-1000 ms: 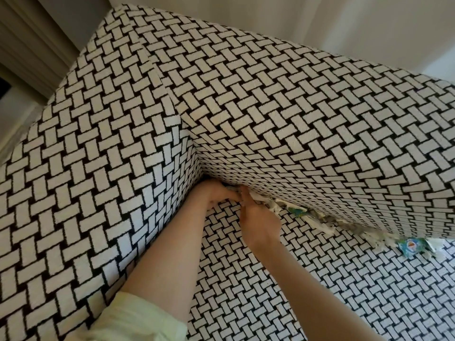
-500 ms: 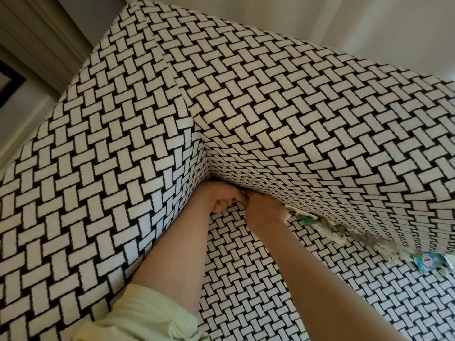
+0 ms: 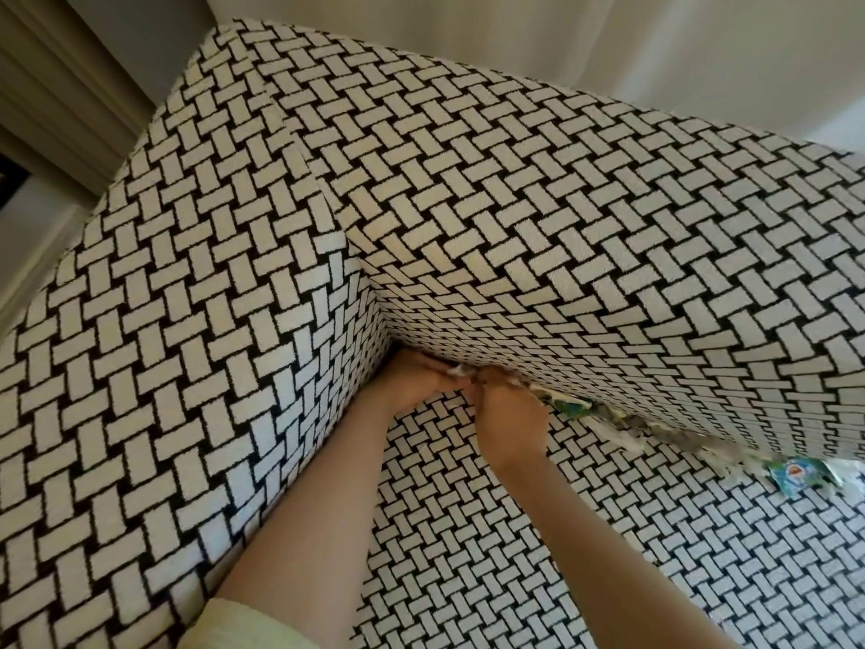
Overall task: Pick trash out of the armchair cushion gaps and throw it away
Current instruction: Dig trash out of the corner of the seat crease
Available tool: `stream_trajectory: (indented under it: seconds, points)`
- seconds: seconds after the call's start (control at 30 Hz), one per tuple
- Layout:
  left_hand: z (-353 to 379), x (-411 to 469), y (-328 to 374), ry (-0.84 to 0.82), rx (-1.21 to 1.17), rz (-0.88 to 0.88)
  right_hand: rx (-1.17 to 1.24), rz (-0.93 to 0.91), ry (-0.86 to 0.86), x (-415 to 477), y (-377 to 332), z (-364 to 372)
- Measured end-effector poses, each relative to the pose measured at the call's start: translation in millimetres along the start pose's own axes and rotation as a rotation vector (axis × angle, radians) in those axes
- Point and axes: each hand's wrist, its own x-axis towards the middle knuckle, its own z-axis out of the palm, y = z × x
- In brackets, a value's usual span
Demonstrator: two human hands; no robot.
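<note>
In the head view, your left hand and right hand meet at the back corner of the armchair, both clenched on a scrap of white paper in the gap, though the grip itself is partly hidden. More trash lines the gap under the back cushion, ending at a blue wrapper. Pinch the scrap low and draw it straight out slowly, so it doesn't tear.

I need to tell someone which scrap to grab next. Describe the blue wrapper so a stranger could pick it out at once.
Start at the armchair with the black-and-white woven pattern and follow the gap where its back meets the seat cushion, going right, away from both hands. A line of crumpled pale trash pokes out along it. The blue wrapper lies at the far right end, the only bright blue piece, with a cartoon picture on it.
</note>
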Motion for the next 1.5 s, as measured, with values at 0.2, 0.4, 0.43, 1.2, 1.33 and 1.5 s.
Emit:
stream_trajectory:
  seconds: [0.2, 0.4, 0.43, 1.2, 1.33, 1.5]
  points:
    - [12.8, -29.1, -15.1, 0.043, -0.149, -0.035, 0.309, 0.004, -0.080, -25.9, 1.4, 2.7]
    - [33.1, -50.7, -34.8, 0.097, -0.180, 0.044, 0.914, 0.245, -0.002, -40.9, -7.4, 6.5]
    - [36.8, -52.9, -35.9, 0.089, -0.176, 0.056, 0.972, 0.282, 0.005, -41.4, -9.2, 7.6]
    - [62.1, -79.1, -74.2, 0.239, -0.386, 0.030, 0.853, 0.418, 0.167, -61.3, 5.3, 13.3]
    - [58.5, -79.1, -72.8, 0.183, -0.396, -0.010, 0.856, 0.356, 0.143, -61.7, 10.3, 8.5]
    - [58.0, -76.9, -68.3, 0.216, -0.373, -0.037, 0.902, 0.400, 0.093, -66.2, 14.6, 6.6]
